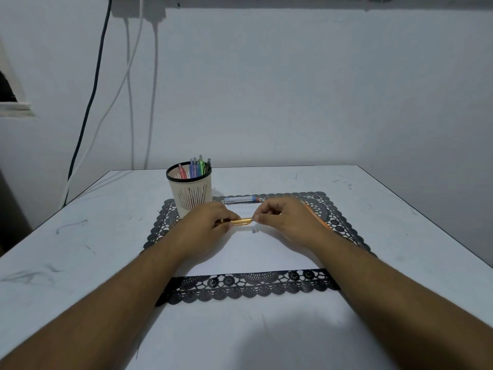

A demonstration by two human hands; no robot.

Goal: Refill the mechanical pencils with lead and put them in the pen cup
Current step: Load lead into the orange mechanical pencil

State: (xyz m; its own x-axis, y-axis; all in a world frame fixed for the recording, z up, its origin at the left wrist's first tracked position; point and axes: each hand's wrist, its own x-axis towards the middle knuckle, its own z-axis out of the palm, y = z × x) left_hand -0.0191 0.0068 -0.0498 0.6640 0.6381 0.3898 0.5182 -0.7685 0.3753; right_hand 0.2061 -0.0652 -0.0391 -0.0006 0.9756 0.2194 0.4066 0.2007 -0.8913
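Mechanical pencil (241, 221): slim, translucent yellow-orange barrel, lying level just above the white sheet (256, 252), between the two hands; only its middle stretch shows; left hand (210, 222) has its fingers curled round one end; right hand (285, 217) pinches the other end between thumb and forefinger, remaining fingers loosely bent. Orange pencil (316, 214): thin, slanting along the back of the right hand; whether held or lying on the mat cannot be told. Lead case (241, 200): flat, grey-blue with a red end, lying on the mat just beyond the hands. Pen cup (190, 192): cream, slotted wall, black rim, on the mat's far left corner; holds pink, blue, green and dark pencils (196, 166) upright. Mat (250, 285): black, lace-edged, under the white sheet. Table (80, 249): white, scuffed.
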